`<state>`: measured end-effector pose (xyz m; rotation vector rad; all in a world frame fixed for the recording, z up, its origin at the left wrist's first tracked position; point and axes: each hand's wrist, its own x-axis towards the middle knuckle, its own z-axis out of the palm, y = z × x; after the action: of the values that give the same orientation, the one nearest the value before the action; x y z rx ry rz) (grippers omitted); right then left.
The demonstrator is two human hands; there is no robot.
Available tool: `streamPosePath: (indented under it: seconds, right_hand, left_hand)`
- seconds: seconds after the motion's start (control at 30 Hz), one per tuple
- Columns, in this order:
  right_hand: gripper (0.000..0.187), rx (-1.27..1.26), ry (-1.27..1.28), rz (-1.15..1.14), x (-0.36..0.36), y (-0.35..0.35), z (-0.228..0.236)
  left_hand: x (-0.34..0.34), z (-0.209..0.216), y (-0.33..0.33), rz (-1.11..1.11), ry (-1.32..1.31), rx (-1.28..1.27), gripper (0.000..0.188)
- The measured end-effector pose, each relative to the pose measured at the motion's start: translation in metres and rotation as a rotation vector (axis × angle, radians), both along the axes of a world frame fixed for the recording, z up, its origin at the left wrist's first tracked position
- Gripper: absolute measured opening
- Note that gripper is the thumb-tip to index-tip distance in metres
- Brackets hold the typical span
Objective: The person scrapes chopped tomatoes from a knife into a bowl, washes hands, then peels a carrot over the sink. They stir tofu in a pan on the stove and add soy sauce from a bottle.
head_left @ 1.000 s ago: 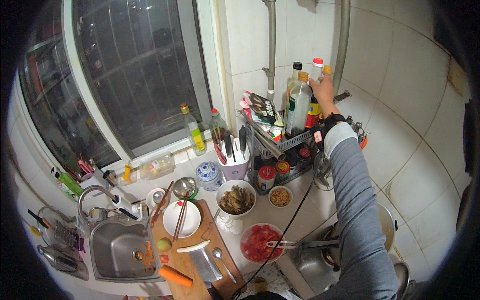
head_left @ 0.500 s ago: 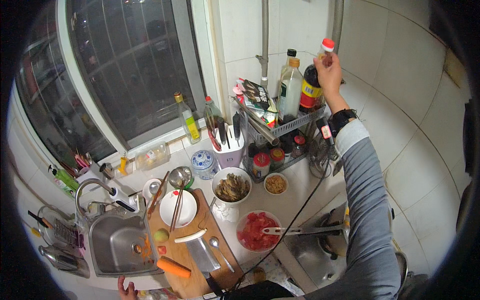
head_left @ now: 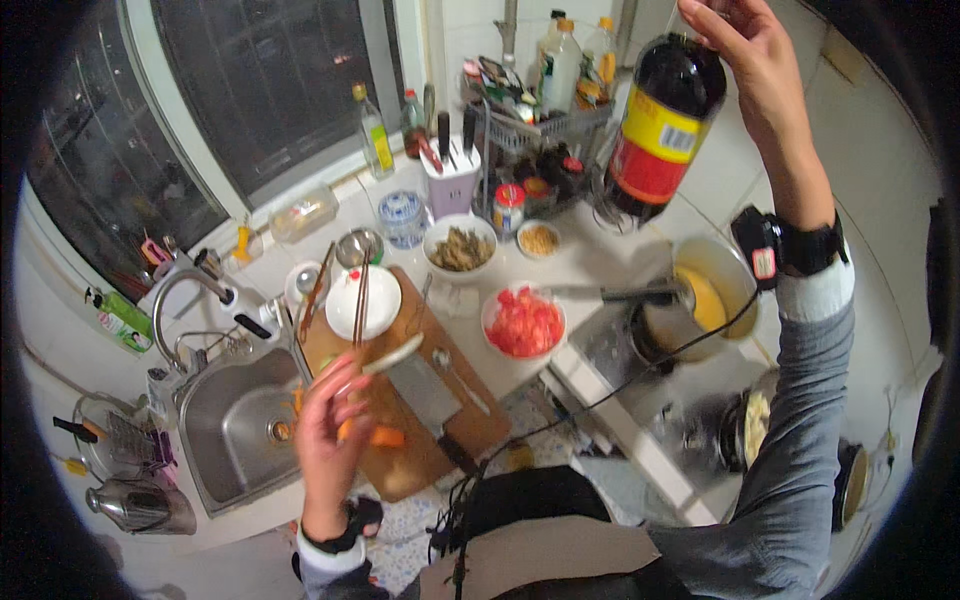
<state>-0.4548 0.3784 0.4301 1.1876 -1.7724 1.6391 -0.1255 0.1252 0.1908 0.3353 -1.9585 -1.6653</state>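
Observation:
My right hand (head_left: 750, 45) is closed around the neck of a large soy sauce bottle (head_left: 668, 125) of dark liquid with a yellow and red label, held up at the upper right. The bottle's top is partly hidden by the fingers and the picture's edge. Over the left side of the wooden cutting board (head_left: 405, 480) hovers my left hand (head_left: 335, 425), empty, its fingers loosely apart and slightly blurred. Near it on the board are a carrot (head_left: 385, 436), a cleaver (head_left: 425, 390), a spoon (head_left: 460, 380) and a white bowl (head_left: 375, 315) with chopsticks (head_left: 360, 300) across it.
A bowl of cut tomatoes (head_left: 523, 325) stands right of the board. Behind are a bowl of dark food (head_left: 460, 250), a knife block (head_left: 455, 185) and a rack (head_left: 520, 135) with bottles. A pot (head_left: 735, 275) with yellow liquid stands at right; the sink (head_left: 220, 470) is left.
The soy sauce bottle has come off the rack and nearer to me in my right hand. My left hand has risen from the lower edge to above the board.

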Motion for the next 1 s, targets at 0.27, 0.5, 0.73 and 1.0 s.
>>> streamPosePath:
  seconds: [0.27,0.5,0.73,1.0]
  right_hand:
    - [0.056,0.296,-0.376,0.085,0.226,0.028,-0.141]
    - [0.052,0.392,-0.527,-0.04,0.318,0.041,-0.207]
    - [0.04,0.8,-0.035,-0.496,0.351,0.089,-0.179]
    - [0.02,0.95,-0.006,-0.448,0.372,0.13,-0.184]
  left_hand:
    - [-0.028,-0.011,0.087,-0.638,0.114,-0.348,0.105]
    - [0.005,-0.068,0.128,-0.756,0.075,-0.314,0.088]
    - [0.014,-0.1,0.155,-0.842,0.15,-0.461,0.074]
    - [0.019,-0.09,0.188,-1.055,-0.059,-0.487,0.076]
